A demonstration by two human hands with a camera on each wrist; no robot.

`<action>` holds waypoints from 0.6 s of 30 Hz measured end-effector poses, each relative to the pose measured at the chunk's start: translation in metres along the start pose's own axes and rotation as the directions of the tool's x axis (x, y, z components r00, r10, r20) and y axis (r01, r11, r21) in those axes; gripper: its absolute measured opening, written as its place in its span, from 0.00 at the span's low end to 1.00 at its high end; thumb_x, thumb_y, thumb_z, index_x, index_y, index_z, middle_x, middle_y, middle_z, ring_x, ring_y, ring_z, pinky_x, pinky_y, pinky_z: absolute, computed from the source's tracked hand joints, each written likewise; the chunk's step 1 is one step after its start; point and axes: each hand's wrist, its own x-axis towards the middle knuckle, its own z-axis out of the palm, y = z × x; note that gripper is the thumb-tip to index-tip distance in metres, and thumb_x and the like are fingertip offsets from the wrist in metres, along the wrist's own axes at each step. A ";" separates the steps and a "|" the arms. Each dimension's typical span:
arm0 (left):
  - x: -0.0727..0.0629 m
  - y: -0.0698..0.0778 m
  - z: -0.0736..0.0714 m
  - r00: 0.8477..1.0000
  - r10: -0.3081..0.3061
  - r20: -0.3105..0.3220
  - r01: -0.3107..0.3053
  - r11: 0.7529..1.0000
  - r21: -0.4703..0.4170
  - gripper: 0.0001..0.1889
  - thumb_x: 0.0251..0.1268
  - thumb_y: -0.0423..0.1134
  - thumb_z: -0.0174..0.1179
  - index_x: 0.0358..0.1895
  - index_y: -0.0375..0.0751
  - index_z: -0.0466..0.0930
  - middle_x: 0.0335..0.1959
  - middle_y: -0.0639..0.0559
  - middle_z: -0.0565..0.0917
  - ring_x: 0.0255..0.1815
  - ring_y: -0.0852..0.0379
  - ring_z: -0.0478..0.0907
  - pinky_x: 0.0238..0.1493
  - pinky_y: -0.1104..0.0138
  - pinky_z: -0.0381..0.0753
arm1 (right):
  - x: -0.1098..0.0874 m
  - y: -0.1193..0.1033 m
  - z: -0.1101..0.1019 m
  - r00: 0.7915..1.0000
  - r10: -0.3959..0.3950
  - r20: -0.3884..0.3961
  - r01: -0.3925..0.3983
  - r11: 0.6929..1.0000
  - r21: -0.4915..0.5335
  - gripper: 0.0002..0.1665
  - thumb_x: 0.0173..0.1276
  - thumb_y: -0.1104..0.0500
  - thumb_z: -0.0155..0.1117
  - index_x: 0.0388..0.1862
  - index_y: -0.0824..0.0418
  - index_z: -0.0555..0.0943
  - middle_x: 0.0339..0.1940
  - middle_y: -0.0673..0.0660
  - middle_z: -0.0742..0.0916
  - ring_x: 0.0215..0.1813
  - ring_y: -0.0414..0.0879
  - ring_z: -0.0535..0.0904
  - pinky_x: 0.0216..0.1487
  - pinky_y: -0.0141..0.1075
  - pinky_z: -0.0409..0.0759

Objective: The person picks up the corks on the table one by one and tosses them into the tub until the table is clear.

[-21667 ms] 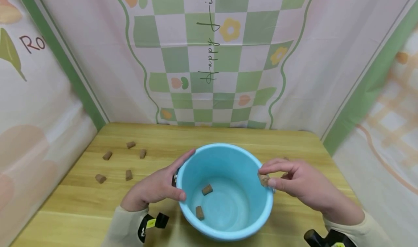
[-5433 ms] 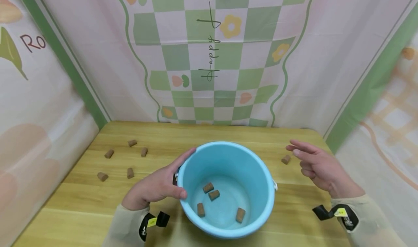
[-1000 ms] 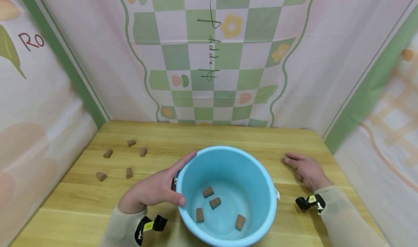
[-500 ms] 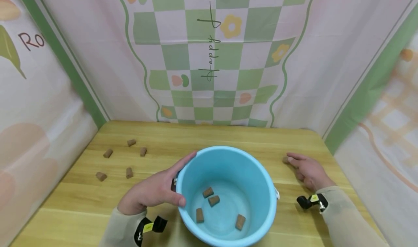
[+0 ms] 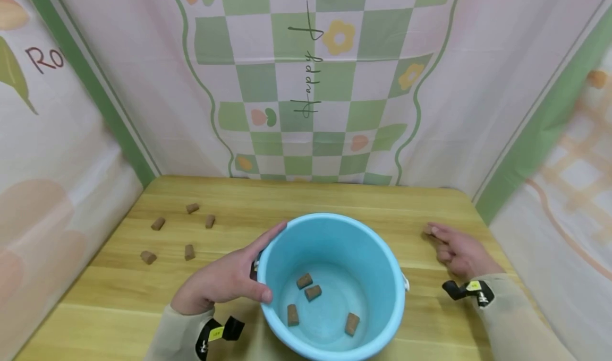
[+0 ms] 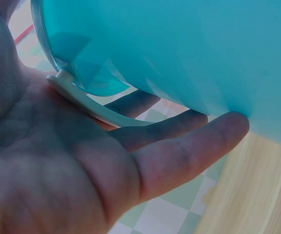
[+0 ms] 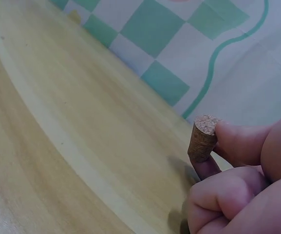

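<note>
My left hand (image 5: 229, 273) grips the light blue bucket (image 5: 330, 239) at its left side, thumb over the rim. In the left wrist view its fingers lie against the outer wall, next to the white handle (image 6: 96, 108). Several brown corks lie on the bucket's bottom, among them one cork (image 5: 351, 324) at the right. To the right of the bucket, my right hand (image 5: 461, 252) pinches another cork (image 7: 202, 139) between thumb and finger. The right wrist view shows this cork tilted, its speckled end upward, over the wooden table (image 7: 96, 146).
On the table's left side several more corks lie scattered, one cork (image 5: 148, 257) nearest the front and another cork (image 5: 193, 208) farthest back. A patterned curtain (image 5: 315, 85) hangs behind the table, with cloth on both sides.
Two more corks lie in the bucket than at first. The right hand has taken the last right-side cork between its fingers and drawn it slightly right. The left hand stays on the bucket.
</note>
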 end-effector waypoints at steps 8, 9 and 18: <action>0.000 -0.001 0.000 1.000 0.010 0.002 -0.010 1.000 0.017 0.57 0.59 0.60 0.69 0.82 0.59 0.35 0.75 0.35 0.56 0.69 0.31 0.61 0.60 0.45 0.73 | -0.005 -0.009 -0.006 0.991 0.015 0.129 -0.040 0.979 0.200 0.15 0.81 0.61 0.51 0.47 0.60 0.86 0.50 0.57 0.87 0.19 0.35 0.65 0.18 0.27 0.63; 0.000 -0.001 0.000 1.000 0.009 0.002 -0.009 1.000 0.016 0.57 0.59 0.60 0.69 0.82 0.59 0.35 0.75 0.35 0.55 0.69 0.31 0.61 0.60 0.45 0.73 | -0.006 -0.011 -0.005 0.990 0.014 0.141 -0.044 0.977 0.210 0.15 0.81 0.60 0.50 0.47 0.59 0.86 0.50 0.57 0.87 0.19 0.35 0.65 0.18 0.27 0.63; 0.000 -0.002 -0.001 1.000 0.023 0.014 -0.023 1.000 -0.001 0.58 0.59 0.60 0.69 0.82 0.58 0.34 0.75 0.34 0.55 0.69 0.31 0.61 0.60 0.42 0.71 | -0.014 -0.026 0.003 0.949 -0.124 0.291 0.109 0.992 0.070 0.19 0.84 0.59 0.42 0.57 0.57 0.82 0.53 0.48 0.84 0.20 0.35 0.65 0.17 0.27 0.64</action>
